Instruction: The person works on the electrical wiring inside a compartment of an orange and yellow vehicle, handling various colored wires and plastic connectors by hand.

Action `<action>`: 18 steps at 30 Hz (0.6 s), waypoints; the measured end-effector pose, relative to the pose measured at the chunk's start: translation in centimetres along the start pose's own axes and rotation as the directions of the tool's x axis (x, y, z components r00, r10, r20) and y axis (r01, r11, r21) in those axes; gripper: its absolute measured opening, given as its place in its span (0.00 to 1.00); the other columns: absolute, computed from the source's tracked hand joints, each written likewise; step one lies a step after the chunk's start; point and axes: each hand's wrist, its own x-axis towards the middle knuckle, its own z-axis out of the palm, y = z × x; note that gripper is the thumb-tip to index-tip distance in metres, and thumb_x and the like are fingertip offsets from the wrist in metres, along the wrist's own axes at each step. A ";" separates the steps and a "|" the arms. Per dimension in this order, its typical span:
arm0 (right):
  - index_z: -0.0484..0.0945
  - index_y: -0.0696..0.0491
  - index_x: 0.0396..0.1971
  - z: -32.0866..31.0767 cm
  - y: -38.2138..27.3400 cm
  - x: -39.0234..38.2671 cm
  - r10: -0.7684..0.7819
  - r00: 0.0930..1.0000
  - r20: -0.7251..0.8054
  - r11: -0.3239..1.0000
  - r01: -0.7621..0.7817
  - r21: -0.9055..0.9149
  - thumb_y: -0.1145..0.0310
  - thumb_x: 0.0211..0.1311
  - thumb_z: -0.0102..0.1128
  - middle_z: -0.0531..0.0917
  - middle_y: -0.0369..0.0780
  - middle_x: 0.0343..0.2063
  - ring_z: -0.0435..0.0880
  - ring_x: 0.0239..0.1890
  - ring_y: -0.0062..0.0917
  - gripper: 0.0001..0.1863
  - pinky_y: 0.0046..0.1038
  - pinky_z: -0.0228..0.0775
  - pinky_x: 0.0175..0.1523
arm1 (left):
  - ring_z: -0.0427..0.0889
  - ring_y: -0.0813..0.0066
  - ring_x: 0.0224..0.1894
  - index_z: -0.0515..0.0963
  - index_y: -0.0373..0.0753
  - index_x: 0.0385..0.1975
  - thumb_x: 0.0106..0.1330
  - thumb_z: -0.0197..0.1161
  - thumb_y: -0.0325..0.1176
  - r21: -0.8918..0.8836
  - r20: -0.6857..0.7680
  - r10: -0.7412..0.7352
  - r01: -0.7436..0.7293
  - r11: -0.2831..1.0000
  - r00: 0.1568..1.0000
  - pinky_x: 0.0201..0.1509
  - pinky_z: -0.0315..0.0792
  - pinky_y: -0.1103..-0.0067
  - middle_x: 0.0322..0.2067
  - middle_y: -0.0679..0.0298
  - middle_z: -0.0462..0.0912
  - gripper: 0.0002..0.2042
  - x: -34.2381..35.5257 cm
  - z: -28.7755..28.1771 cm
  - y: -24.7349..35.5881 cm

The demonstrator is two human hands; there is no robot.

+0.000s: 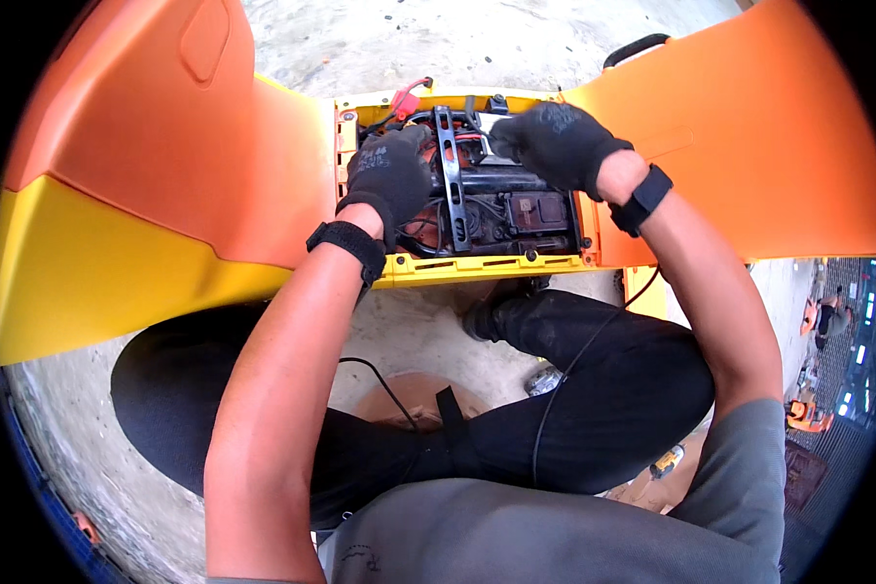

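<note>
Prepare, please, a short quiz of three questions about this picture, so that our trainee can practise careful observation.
1. True or false: the slotted black bracket passes between the left hand and the right hand.
2. Choose the colour of the near compartment rim: A) blue, B) yellow, C) green.
3. Which hand is closer to the red connector?

Key: 1. True. 2. B. 3. The left hand.
</note>
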 end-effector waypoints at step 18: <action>0.74 0.54 0.57 -4.9 2.3 -3.2 0.291 0.866 -0.407 0.641 0.139 0.755 0.63 0.74 0.47 0.83 0.34 0.37 0.78 0.35 0.11 0.17 0.16 0.73 0.39 | 0.79 0.48 0.47 0.78 0.34 0.44 0.50 0.68 0.31 0.113 0.140 0.036 -0.052 0.992 0.990 0.53 0.72 0.64 0.42 0.47 0.80 0.19 0.0 -0.2 0.9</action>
